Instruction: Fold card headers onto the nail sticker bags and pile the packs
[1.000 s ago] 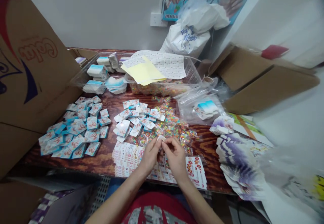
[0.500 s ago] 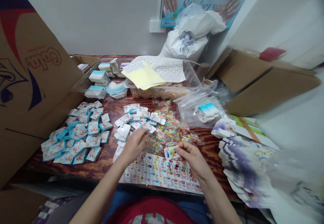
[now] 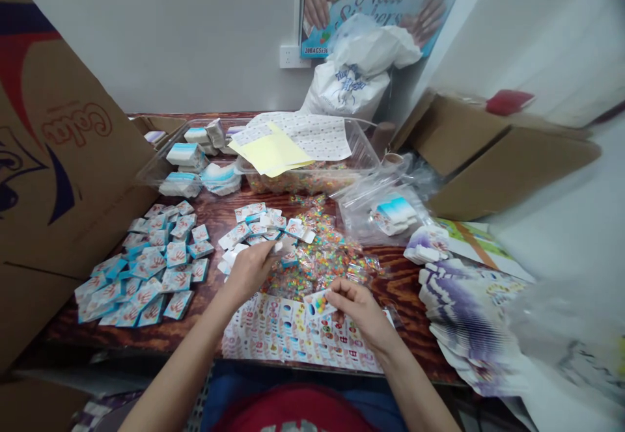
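Note:
My left hand (image 3: pixel 251 270) is closed in a pinch on a small white and blue cardboard box (image 3: pixel 289 259), partly hidden by my fingers. This is beside a loose heap of small boxes (image 3: pixel 251 213). My right hand (image 3: pixel 354 303) grips a small sticker piece (image 3: pixel 312 306) together with what looks like a little bag of colored candies (image 3: pixel 322 302). Below my hands lie printed sticker sheets (image 3: pixel 293 337) along the table's front edge. Many clear packets of colored candies (image 3: pixel 332 250) are spread just beyond my hands.
Many small boxes (image 3: pixel 146 266) lie piled at left, beside a large carton (image 3: pixel 58 159). Behind stand clear plastic trays (image 3: pixel 312 175), with paper sheets (image 3: pixel 273 149) over one. Plastic bags (image 3: pixel 356 217), stacked flat purple-white cartons (image 3: pixel 459 315) and an open carton (image 3: pixel 508 172) occupy the right.
My left hand has drawn a small box back from the heap. My right hand, still with the sticker piece and candies, has moved slightly left. The view has shifted a little.

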`<state>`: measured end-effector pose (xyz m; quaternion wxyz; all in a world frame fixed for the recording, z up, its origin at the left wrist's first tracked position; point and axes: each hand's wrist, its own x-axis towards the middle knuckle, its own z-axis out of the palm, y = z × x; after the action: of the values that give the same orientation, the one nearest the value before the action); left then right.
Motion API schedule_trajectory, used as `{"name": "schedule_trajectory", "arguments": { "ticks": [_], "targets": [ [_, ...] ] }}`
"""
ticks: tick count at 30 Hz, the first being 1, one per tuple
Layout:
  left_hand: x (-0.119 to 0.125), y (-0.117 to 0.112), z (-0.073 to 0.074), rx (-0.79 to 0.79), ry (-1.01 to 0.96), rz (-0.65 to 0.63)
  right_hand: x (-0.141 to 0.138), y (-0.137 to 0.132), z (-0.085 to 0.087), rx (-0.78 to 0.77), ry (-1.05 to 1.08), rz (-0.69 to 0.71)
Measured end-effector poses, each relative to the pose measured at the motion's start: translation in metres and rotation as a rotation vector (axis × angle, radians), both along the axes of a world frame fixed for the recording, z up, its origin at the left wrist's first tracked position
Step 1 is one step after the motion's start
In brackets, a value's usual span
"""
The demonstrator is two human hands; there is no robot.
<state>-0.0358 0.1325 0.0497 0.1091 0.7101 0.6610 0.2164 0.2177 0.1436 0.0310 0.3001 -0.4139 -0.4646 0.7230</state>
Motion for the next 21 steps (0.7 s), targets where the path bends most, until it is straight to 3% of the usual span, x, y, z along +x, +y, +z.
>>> {"name": "schedule_trajectory", "arguments": {
  "ticks": [3, 6, 9, 14, 21],
  "targets": [
    [0.014, -0.021, 0.015, -0.184, -0.273, -0.008, -0.004, 0.010, 0.014, 0.140, 0.007, -0.131],
    [0.026, -0.036, 0.020, -0.382, -0.700, -0.085, -0.014, 0.019, 0.025, 0.331, -0.044, -0.254],
    [0.029, -0.044, 0.019, -0.534, -0.982, -0.091, -0.019, 0.022, 0.032, 0.507, -0.148, -0.163],
    [0.028, -0.049, 0.016, -0.607, -1.030, -0.091, -0.019, 0.021, 0.036, 0.569, -0.271, 0.204],
    [0.040, -0.047, 0.011, -0.580, -1.066, -0.046, -0.027, 0.018, 0.033, 0.723, -0.386, 0.205]
  ]
}}
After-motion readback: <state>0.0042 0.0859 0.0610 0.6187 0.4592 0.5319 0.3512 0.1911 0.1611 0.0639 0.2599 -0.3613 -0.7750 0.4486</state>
